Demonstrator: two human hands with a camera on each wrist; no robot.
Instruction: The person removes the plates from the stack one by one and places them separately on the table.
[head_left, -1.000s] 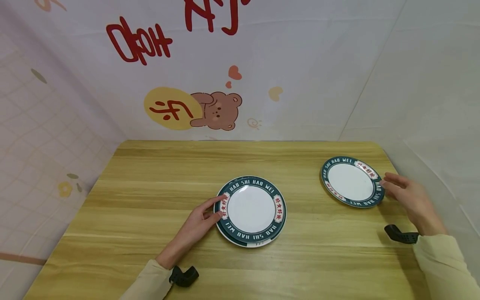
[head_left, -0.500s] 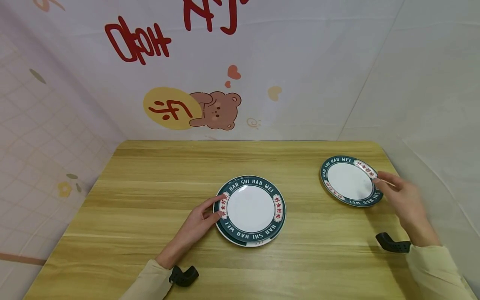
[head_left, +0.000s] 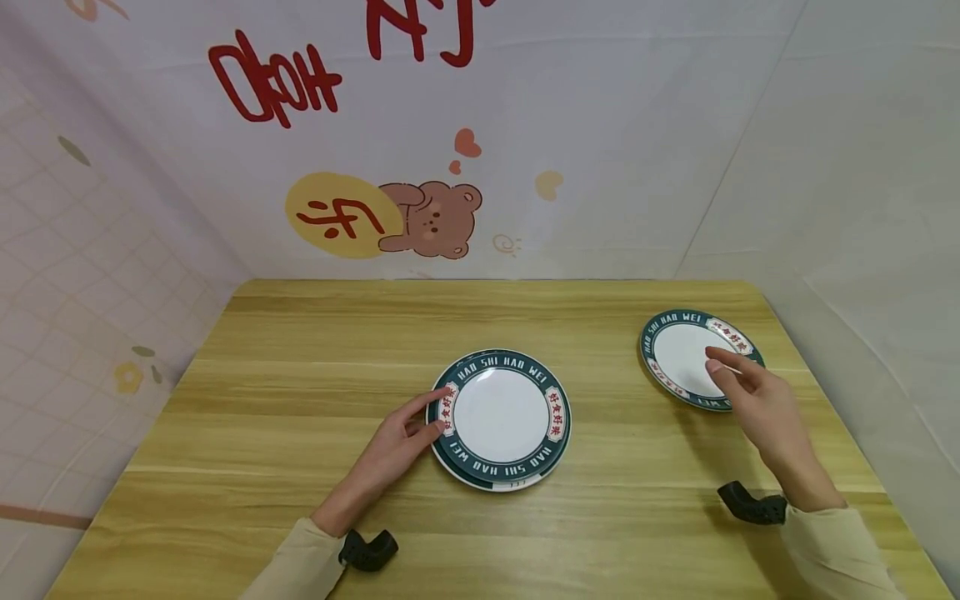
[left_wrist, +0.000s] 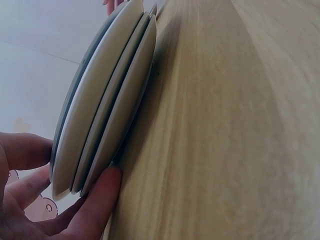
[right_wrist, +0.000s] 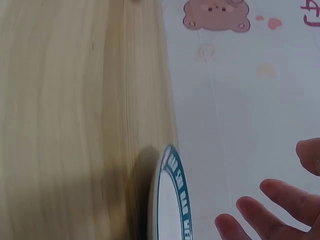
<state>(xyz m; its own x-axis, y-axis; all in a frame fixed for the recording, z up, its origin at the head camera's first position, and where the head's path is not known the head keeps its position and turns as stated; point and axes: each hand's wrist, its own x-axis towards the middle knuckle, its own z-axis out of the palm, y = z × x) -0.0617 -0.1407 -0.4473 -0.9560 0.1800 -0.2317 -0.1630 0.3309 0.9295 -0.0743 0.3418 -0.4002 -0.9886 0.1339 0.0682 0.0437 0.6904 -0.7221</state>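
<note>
A stack of round plates (head_left: 501, 415) with white centres and dark green lettered rims sits mid-table. My left hand (head_left: 390, 450) holds the stack's left edge, thumb and index finger at the top rim. In the left wrist view several plates (left_wrist: 100, 105) show edge-on, and a fingertip (left_wrist: 112, 177) lies low at the stack's edge, close to the tabletop. A single matching plate (head_left: 678, 358) lies at the back right. Over its right part hovers my right hand (head_left: 765, 412), fingers loosely bent and holding nothing; it hides part of the rim.
The wooden table (head_left: 315, 350) runs back to a white printed cloth wall (head_left: 600, 125) with a bear drawing (head_left: 435, 221). Cloth walls also stand at left and right. Each wrist carries a black camera mount (head_left: 750, 504).
My right hand has moved left from beside the single plate's right rim to above the plate. The left hand and the plates have stayed in place.
</note>
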